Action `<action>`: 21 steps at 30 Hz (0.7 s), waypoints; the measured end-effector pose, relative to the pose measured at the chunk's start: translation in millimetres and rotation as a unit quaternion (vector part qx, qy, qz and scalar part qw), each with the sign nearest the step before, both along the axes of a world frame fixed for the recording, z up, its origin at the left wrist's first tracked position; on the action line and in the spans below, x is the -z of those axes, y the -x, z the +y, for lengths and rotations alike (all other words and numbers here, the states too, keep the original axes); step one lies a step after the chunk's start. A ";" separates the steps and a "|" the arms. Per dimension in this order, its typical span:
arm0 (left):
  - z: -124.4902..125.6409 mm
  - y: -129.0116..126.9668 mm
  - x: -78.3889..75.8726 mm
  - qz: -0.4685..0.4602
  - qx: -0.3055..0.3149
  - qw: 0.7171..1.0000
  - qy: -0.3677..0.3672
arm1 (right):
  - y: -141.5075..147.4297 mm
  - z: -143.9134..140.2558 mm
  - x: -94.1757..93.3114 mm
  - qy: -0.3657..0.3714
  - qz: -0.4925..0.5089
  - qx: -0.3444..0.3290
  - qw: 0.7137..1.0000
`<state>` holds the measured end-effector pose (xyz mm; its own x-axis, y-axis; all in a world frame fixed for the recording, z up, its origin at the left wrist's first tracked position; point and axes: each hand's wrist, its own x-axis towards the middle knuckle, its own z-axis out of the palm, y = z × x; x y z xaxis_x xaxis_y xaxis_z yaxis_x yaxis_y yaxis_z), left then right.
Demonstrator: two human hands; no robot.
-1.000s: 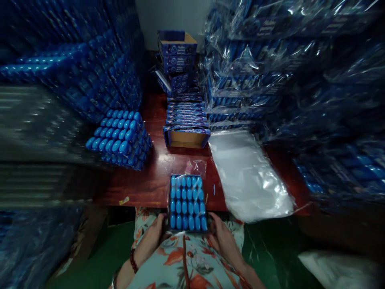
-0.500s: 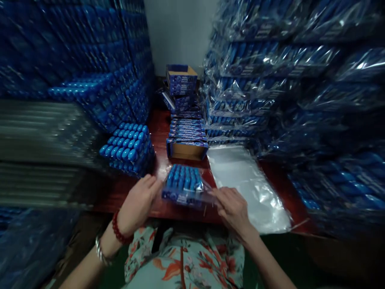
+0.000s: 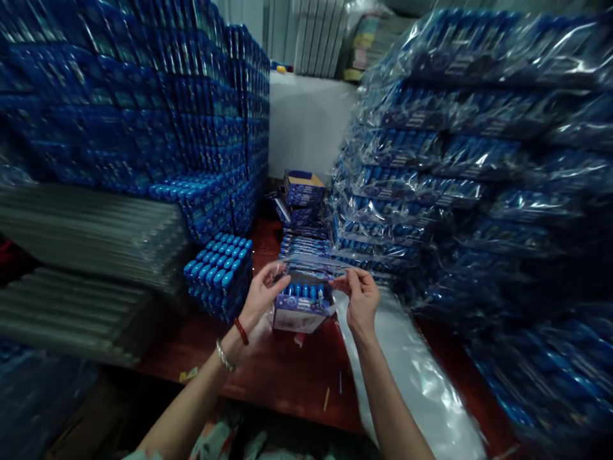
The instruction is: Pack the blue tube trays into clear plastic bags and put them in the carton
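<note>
A printed blue display box (image 3: 301, 313) filled with blue bubble-like tubes is tilted up in front of me, its front face toward me. Clear plastic bag (image 3: 311, 260) film stretches around the box and across its top, between my hands. My left hand (image 3: 262, 295), with a red bead bracelet and a silver bangle, has its fingers curled on the bag at the left corner. At the right corner my right hand (image 3: 363, 299) pinches the bag's edge between thumb and fingers. Thin film makes the exact bag outline hard to see.
Flat clear bags (image 3: 412, 364) lie on the red table (image 3: 282, 377) at right. A block of blue tubes (image 3: 220, 271) stands at left, near stacked clear trays (image 3: 90, 230). Wrapped boxes (image 3: 412, 172) tower at right; an open box (image 3: 302, 188) stands behind.
Both hands have moved forward and up with the bagged box, which has tipped from lying low to facing me. The head view has lifted, showing more of the background.
</note>
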<state>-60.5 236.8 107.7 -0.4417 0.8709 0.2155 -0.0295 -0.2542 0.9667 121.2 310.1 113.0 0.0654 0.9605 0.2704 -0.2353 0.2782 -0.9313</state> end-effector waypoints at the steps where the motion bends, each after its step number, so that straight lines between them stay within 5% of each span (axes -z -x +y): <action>1: 0.3 -2.7 2.9 -0.020 -0.018 1.000 -0.004 | 1.6 2.0 -2.3 -0.002 0.005 0.003 1.000; 4: 4.9 -4.2 -2.9 -0.039 -0.053 0.997 -0.048 | 4.2 10.9 -9.4 -0.015 0.012 0.021 1.000; 8: 14.5 3.7 -19.3 -0.039 -0.015 0.996 -0.081 | 1.6 25.1 -20.1 -0.035 -0.028 0.053 0.998; 10: 18.6 6.9 -21.7 -0.059 0.003 0.995 -0.083 | 1.0 25.6 -27.3 -0.095 -0.079 0.132 0.984; 13: 23.1 8.2 -19.8 -0.087 0.034 0.991 -0.092 | 9.6 12.5 -38.4 -0.305 -0.226 0.265 0.886; 17: 26.1 9.9 -18.3 -0.093 0.073 0.989 -0.090 | 40.5 -10.8 -46.2 -0.532 -0.473 0.132 0.690; 21: 23.3 17.0 -20.5 -0.055 0.109 0.989 -0.083 | 64.1 -11.1 -51.3 -0.584 -0.534 0.086 0.606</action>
